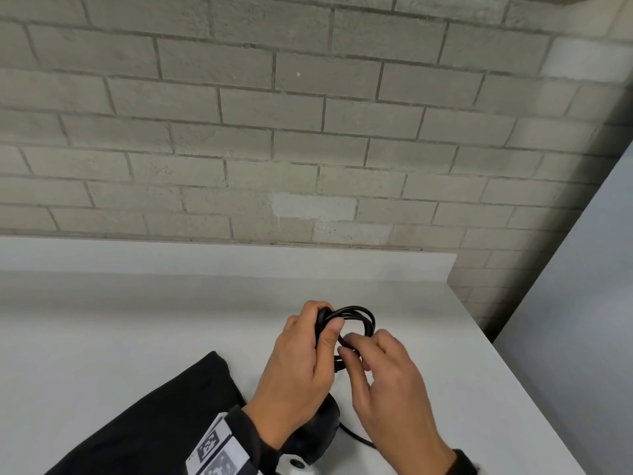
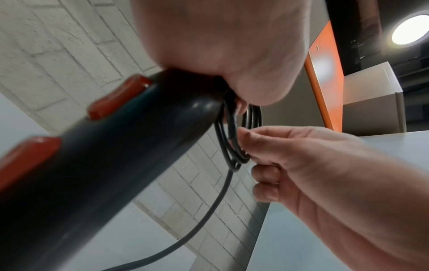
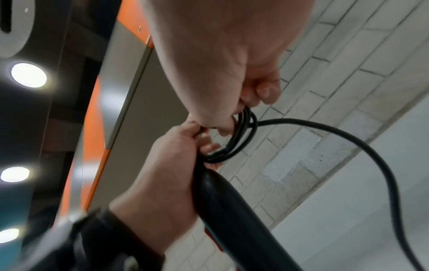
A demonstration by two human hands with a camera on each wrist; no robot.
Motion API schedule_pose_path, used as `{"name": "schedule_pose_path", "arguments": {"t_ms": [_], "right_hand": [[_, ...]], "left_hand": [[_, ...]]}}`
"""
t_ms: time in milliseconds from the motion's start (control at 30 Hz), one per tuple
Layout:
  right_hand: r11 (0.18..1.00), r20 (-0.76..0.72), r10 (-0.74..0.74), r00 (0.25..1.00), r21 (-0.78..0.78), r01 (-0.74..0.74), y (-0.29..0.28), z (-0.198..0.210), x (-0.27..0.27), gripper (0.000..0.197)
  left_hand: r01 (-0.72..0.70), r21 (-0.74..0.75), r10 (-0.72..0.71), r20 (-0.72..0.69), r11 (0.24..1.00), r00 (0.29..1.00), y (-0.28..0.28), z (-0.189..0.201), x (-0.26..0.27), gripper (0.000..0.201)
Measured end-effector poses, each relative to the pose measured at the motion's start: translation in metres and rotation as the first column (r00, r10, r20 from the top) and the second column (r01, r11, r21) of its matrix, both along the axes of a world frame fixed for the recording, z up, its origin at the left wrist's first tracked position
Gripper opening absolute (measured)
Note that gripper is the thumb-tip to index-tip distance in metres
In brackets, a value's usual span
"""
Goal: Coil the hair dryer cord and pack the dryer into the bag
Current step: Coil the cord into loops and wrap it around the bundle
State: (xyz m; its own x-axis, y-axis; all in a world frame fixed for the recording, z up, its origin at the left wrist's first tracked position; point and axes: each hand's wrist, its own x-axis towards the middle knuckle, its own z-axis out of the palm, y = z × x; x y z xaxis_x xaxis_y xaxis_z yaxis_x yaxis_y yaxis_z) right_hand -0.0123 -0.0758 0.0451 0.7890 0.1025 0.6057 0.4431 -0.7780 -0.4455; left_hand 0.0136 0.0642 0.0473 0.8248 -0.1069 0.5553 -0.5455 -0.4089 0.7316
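My left hand (image 1: 320,332) grips the end of the black hair dryer's handle (image 2: 120,152), which carries two red switches, and pins the black cord coil (image 1: 359,317) against it with the thumb. My right hand (image 1: 351,347) pinches the lower side of the loops (image 2: 234,154) between thumb and fingers. The dryer's body (image 1: 322,430) hangs under my left wrist, just above the table. Loose cord (image 3: 371,146) trails down from the coil toward the table. The black bag (image 1: 154,416) lies flat on the table at lower left, beside my left forearm.
The white table (image 1: 137,320) runs to a grey brick wall (image 1: 308,132) at the back; its right edge (image 1: 513,371) slants close to my right hand. A grey panel (image 1: 582,303) stands at far right. An orange-edged cabinet (image 2: 325,73) appears in the wrist views.
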Motion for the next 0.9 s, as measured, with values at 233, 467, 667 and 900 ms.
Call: {"name": "schedule_pose_path", "arguments": {"t_ms": [233, 467, 667, 900], "right_hand": [[0.758, -0.485, 0.433, 0.760, 0.652, -0.015, -0.008, 0.036, -0.006, 0.029], [0.739, -0.480, 0.535, 0.696, 0.665, -0.109, -0.018, 0.046, -0.006, 0.029], [0.811, -0.371, 0.435, 0.820, 0.557, -0.178, -0.010, 0.047, -0.013, 0.025], [0.612, -0.465, 0.574, 0.674, 0.790, 0.023, -0.016, 0.054, -0.013, 0.044]], "left_hand": [[-0.035, 0.031, 0.034, 0.036, 0.999, 0.999, 0.009, 0.001, 0.007, 0.024], [-0.004, 0.010, 0.003, 0.025, 1.000, 1.000, 0.008, 0.001, 0.006, 0.021], [-0.016, -0.022, 0.017, 0.043, 1.000, 0.999, 0.009, 0.004, 0.006, 0.018], [-0.039, -0.011, 0.040, 0.075, 0.999, 0.996, 0.005, 0.002, 0.007, 0.017]]}}
